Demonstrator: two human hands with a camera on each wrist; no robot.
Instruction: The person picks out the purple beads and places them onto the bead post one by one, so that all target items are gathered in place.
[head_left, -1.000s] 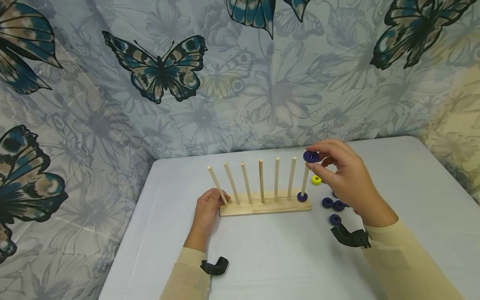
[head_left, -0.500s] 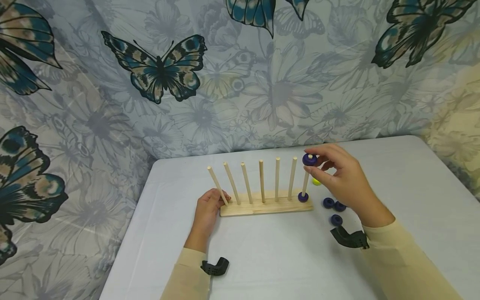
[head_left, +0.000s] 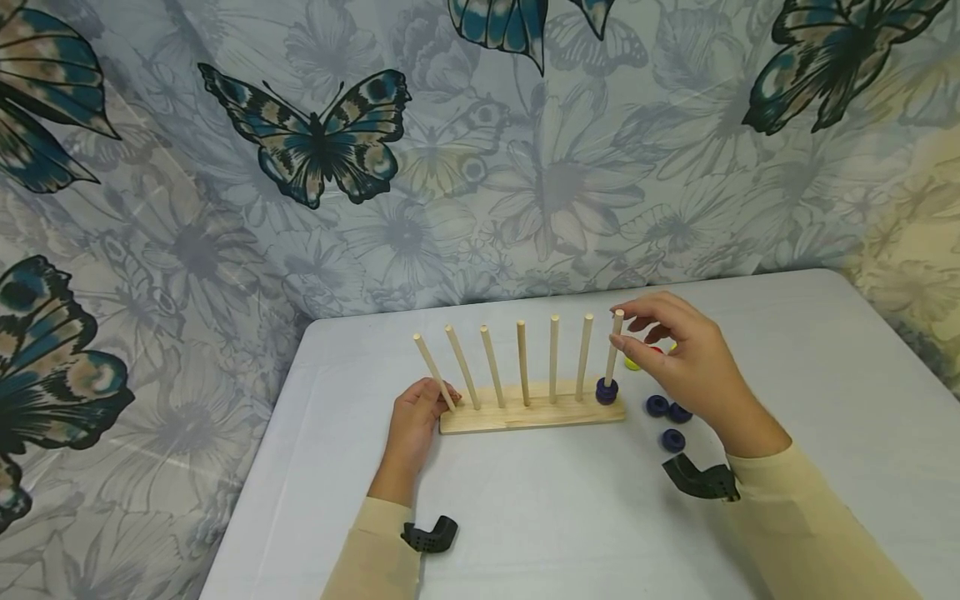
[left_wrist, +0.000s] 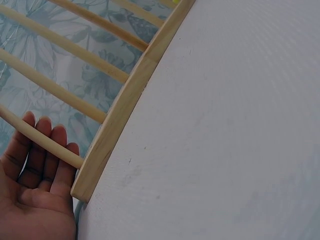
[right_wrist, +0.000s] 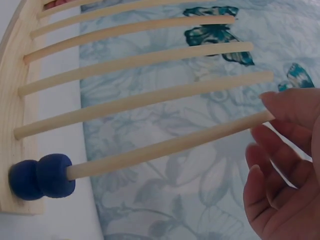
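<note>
A wooden base [head_left: 528, 418] bears a row of several upright pegs. Two dark blue rings [head_left: 607, 391] lie stacked at the foot of the rightmost peg [head_left: 612, 358]; the right wrist view shows these blue rings [right_wrist: 55, 175] pressed together against the base. My right hand [head_left: 678, 358] is at that peg's top, thumb and index finger on either side of the tip, no ring between them. At the other end my left hand [head_left: 417, 415] rests by the base, its fingers [left_wrist: 47, 155] extended behind the leftmost peg [left_wrist: 45, 142]. The left thumb is hidden.
Loose dark blue rings [head_left: 672, 440] lie on the white-covered table right of the base. Yellow [head_left: 632, 364] and red pieces show partly behind my right hand. A butterfly-patterned cloth [head_left: 480, 183] rises behind the table.
The blue ring that my right hand pinched went over the rightmost peg's tip, was let go and dropped onto the ring below. My left hand stays in place.
</note>
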